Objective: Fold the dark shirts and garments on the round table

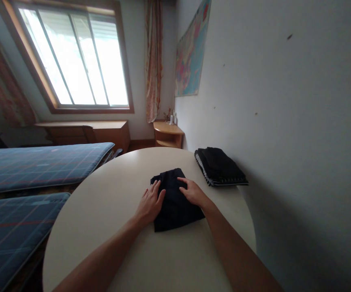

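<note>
As I read my feed from the left edge, curtain (9,77): patterned, reddish, hanging beside the window.
Mattresses: two, blue and checked, the far one (41,166) and the near one (17,227), both left of the table.
Window (72,61): wood-framed, bright, with upright bars dividing the glass.
Desk (113,132): brown, low, below the window.
Table (102,202): round, pale, smooth; it fills the middle of my view.
Left hand (149,202): palm down over the left edge of the dark cloth, fingers close together and stretched out, thumb spread away from them; I see no pinch.
Second curtain (153,61): similar cloth, right of the window.
Corner shelf (168,129): light wood, rounded front, small items on top.
Dark cloth (175,207): folded, near-black, lying on the table between and under both hands, its near edge toward me.
Right hand (193,194): on the upper right part of the dark cloth, thumb and forefinger apart; the other fingers are hidden from me.
Map (192,56): coloured, on the wall above the far side of the table.
Pile of black clothes (221,166): folded, at the table's right edge, apart from the dark cloth.
Wall (285,89): pale, with a few dark marks.
</note>
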Available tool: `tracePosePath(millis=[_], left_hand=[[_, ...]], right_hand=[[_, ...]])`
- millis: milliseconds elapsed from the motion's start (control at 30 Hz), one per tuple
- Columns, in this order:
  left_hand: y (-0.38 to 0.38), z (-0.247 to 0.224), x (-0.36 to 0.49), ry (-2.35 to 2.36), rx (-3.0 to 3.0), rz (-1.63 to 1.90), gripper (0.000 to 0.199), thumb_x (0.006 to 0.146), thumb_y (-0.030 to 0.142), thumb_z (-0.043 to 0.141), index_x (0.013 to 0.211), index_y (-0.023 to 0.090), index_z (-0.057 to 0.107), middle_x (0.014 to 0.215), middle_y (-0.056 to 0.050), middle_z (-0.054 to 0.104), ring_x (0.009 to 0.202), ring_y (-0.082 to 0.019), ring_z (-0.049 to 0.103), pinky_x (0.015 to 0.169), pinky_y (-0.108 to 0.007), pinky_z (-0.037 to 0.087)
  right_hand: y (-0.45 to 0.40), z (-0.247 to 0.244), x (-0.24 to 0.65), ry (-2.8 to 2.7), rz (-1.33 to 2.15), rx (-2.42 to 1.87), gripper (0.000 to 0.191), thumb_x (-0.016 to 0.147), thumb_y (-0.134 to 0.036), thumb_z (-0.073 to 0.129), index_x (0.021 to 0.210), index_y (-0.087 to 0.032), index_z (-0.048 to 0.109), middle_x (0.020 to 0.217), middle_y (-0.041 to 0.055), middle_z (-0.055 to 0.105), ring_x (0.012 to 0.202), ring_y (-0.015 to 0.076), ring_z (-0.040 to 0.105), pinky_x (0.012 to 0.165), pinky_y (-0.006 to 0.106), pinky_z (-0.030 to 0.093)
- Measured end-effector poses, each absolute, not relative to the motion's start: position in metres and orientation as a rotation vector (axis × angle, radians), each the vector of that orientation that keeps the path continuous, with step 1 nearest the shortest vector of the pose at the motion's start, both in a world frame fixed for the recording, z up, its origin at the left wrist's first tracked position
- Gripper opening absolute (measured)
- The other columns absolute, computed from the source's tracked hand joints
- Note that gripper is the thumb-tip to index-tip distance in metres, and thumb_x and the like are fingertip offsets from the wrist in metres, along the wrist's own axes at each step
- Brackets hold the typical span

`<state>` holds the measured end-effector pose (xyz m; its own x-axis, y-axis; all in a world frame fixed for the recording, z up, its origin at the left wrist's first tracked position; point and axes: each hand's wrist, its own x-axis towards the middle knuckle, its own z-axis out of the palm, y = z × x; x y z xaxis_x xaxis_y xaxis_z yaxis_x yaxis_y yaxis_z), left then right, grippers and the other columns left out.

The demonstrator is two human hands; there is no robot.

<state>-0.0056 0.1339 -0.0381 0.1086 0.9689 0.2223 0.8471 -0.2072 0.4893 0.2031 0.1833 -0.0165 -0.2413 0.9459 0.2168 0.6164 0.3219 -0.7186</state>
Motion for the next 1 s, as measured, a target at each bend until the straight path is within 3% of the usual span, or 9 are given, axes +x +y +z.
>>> tracePosePath(millis=[133, 367, 1000], left_hand=[[0.14, -0.039, -0.014, 1.903, 2.163, 0.725, 0.054, 0.103, 0.041, 0.021, 0.149, 0.017, 0.035, 0.154, -0.009, 0.041, 0.144, -0.021, 0.034, 0.119, -0.041, 0.022], [0.142, -0.047, -0.021, 2.053, 2.29, 0.311, 0.055, 0.098, 0.038, 0.035, 0.147, 0.014, 0.041, 0.158, -0.013, 0.03, 0.147, -0.031, 0.023, 0.119, -0.046, 0.02], [0.143, -0.044, -0.019, 2.056, 2.288, 0.241, 0.057, 0.098, 0.037, 0.034, 0.149, 0.014, 0.04, 0.159, -0.012, 0.028, 0.148, -0.03, 0.022, 0.12, -0.046, 0.02]], right_hand=[[0.188, -0.005, 0.219, -1.999, 0.484, -1.449, 0.05, 0.083, -0.013, 0.056, 0.133, -0.011, 0.059, 0.135, 0.0137, 0.061, 0.125, 0.0234, 0.057, 0.113, 0.037, 0.037], [0.21, 0.018, 0.237, -2.055, 0.362, -1.478, 0.053, 0.084, -0.015, 0.056, 0.137, -0.014, 0.056, 0.137, 0.0139, 0.059, 0.127, 0.0243, 0.055, 0.113, 0.036, 0.037], [0.294, 0.151, 0.303, -2.123, 0.052, -1.546, 0.055, 0.08, -0.013, 0.059, 0.135, -0.014, 0.058, 0.134, 0.0098, 0.062, 0.122, 0.022, 0.058, 0.109, 0.034, 0.041]])
